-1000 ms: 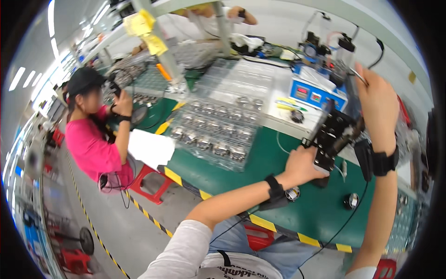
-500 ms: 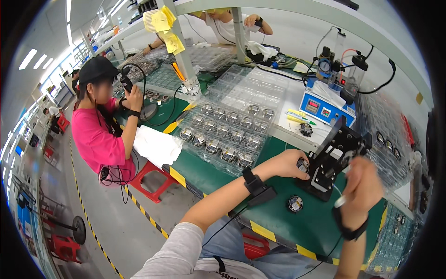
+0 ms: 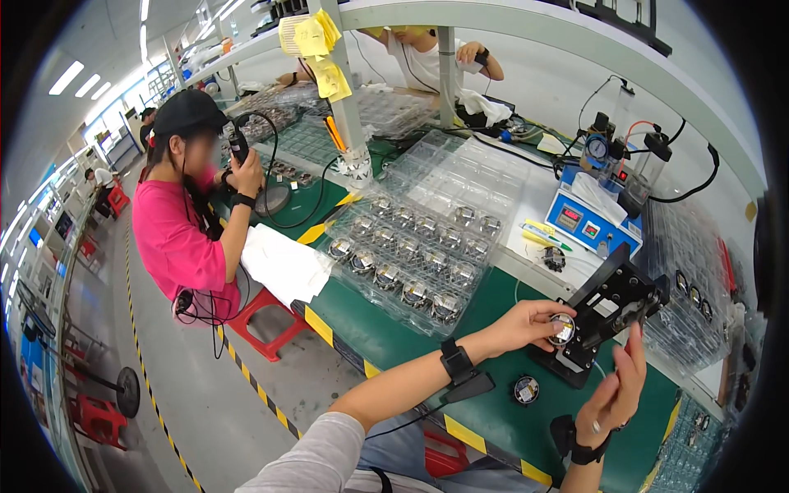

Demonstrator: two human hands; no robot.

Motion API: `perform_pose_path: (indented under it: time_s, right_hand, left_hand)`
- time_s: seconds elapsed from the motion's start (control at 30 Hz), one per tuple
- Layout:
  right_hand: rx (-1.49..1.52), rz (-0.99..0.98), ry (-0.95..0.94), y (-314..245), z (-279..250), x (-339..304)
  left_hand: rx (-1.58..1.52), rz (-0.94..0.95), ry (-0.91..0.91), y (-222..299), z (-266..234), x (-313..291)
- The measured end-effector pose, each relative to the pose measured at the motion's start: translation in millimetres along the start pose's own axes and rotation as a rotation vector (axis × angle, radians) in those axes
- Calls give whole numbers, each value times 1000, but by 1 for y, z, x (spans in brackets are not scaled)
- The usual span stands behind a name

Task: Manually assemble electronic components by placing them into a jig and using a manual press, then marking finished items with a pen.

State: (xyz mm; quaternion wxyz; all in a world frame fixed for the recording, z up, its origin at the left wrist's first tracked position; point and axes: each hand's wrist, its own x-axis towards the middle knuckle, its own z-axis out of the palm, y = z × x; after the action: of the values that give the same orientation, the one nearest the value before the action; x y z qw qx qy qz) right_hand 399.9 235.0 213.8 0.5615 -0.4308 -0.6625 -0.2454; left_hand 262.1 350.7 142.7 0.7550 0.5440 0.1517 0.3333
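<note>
Between the thumb and fingers of my left hand [image 3: 526, 325] is a small round electronic module [image 3: 562, 329], its pale face showing. It is held at the left side of a black metal bench fixture [image 3: 604, 308], partly in front of it; whether they touch I cannot tell. My right hand [image 3: 616, 386] is at the fixture's near right, fingers stretched out and apart, with no module in it. A second round module [image 3: 526, 389] with a dark rim lies on the green mat [image 3: 485, 411], nearer to me than the left hand.
Clear plastic trays [image 3: 411, 255] with rows of similar modules lie to the left. A blue control box [image 3: 593, 220] with gauge and tubing stands behind the fixture; more stacked trays [image 3: 686, 287] are at right. A co-worker in pink [image 3: 185, 238] sits at left. A shelf beam [image 3: 526, 23] crosses overhead.
My right hand, blurred by motion before, has come nearer to me and its fingers are spread. The module in my left hand has moved slightly nearer and shows more of its face.
</note>
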Motion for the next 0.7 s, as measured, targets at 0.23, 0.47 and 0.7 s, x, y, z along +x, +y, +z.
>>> perform_pose_path:
  time_s: [0.23,0.47,0.7]
  right_hand:
    - [312,425,-18,42,-33,-59]
    - [174,821,-600,8,-2,-37]
    - [255,838,-445,10,-2,-48]
  left_hand:
    - [-72,-41,-14,-3,-1,-2]
    - [-8,11,-45,-15,13,-12]
    - [23,-2,-101,3,27,-21]
